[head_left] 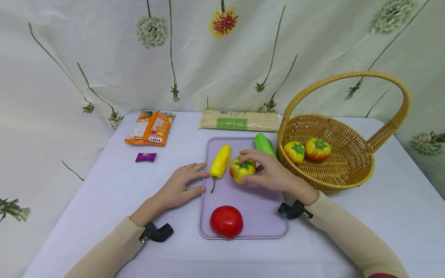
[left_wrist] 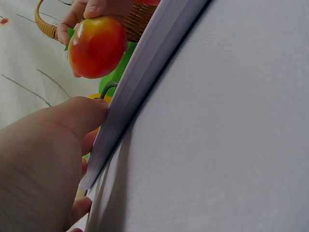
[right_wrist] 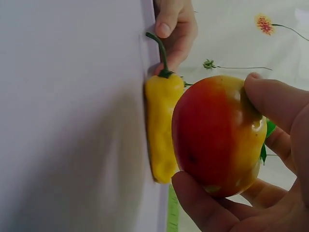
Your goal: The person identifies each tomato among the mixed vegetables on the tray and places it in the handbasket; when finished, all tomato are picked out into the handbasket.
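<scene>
While right hand (head_left: 267,170) grips red-yellow fruit (head_left: 238,174) | left hand (head_left: 180,186), fingers outstretched, touches tray (head_left: 260,216) edge | yellow pepper (head_left: 220,162) between hands

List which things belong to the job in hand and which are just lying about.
Likely the job:
held fruit
tray
pepper
green vegetable
tomato
basket
two basketed fruits

Probably lying about:
orange packet
purple packet
long packet

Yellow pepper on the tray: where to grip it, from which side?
Likely mid-body on the yellow pepper, from above, thumb and fingers across its long sides: it lies flat, long and narrow, stem pointing to the near side. I'd avoid that thin stem. The left hand sits close on one side; the yellow-red fruit in the right hand is on the other.
</scene>
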A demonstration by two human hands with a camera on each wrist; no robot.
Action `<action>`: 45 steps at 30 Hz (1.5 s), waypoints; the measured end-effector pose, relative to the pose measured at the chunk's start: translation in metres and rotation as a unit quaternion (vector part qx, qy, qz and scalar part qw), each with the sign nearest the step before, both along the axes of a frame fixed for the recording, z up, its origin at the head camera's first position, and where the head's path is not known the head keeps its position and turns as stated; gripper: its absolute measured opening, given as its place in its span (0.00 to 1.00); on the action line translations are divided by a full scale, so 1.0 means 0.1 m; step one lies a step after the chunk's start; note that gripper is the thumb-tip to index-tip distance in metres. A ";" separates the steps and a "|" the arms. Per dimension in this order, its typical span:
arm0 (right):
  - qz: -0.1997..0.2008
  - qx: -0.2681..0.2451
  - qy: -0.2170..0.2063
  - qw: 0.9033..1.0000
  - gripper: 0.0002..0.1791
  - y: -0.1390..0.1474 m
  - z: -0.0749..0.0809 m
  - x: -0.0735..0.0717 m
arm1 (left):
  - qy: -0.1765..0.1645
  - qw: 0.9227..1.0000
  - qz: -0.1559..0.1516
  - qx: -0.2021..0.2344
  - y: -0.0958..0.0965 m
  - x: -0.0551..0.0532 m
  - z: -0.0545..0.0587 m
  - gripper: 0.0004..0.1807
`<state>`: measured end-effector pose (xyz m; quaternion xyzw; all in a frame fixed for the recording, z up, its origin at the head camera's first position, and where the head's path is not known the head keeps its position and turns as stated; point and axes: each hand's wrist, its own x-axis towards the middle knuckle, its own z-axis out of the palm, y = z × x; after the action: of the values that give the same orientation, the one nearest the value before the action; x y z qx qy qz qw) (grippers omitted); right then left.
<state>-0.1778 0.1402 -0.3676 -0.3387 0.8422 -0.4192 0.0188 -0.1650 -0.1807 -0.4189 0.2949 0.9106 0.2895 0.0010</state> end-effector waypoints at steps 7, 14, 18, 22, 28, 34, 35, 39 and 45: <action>-0.018 0.011 0.019 1.000 0.22 0.09 0.18 0.06 | -0.002 1.000 0.000 0.005 0.01 0.01 0.00 0.22; -0.049 0.008 0.034 0.998 0.21 0.27 0.34 0.12 | 0.002 1.000 -0.002 0.006 0.01 0.01 0.00 0.21; -0.064 0.016 0.047 0.997 0.21 0.45 0.42 0.18 | 0.003 1.000 -0.003 0.005 0.01 0.00 0.00 0.21; -0.075 0.023 0.063 0.995 0.20 0.64 0.48 0.26 | 0.002 1.000 -0.003 0.004 0.01 0.00 0.00 0.21; -0.081 -0.005 0.102 0.992 0.21 0.92 0.50 0.34 | 0.001 1.000 0.000 0.000 0.00 0.00 -0.01 0.21; -0.120 -0.004 0.123 0.985 0.23 1.16 0.50 0.41 | 0.003 1.000 0.000 0.004 0.00 0.01 0.00 0.21; -0.127 -0.006 0.122 0.984 0.23 1.20 0.50 0.41 | 0.004 1.000 -0.002 0.005 0.00 0.01 0.00 0.22; -0.159 -0.017 0.113 0.981 0.23 1.39 0.47 0.42 | 0.011 1.000 -0.007 0.005 0.00 0.01 0.00 0.22; -0.218 -0.025 0.075 0.973 0.22 1.65 0.46 0.42 | 0.010 1.000 -0.006 0.005 -0.02 0.01 -0.02 0.22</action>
<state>-0.1356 0.3051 -0.3217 -0.1782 0.8841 -0.4071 -0.1444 -0.1641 -0.1827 -0.4213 0.3034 0.9073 0.2910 -0.0076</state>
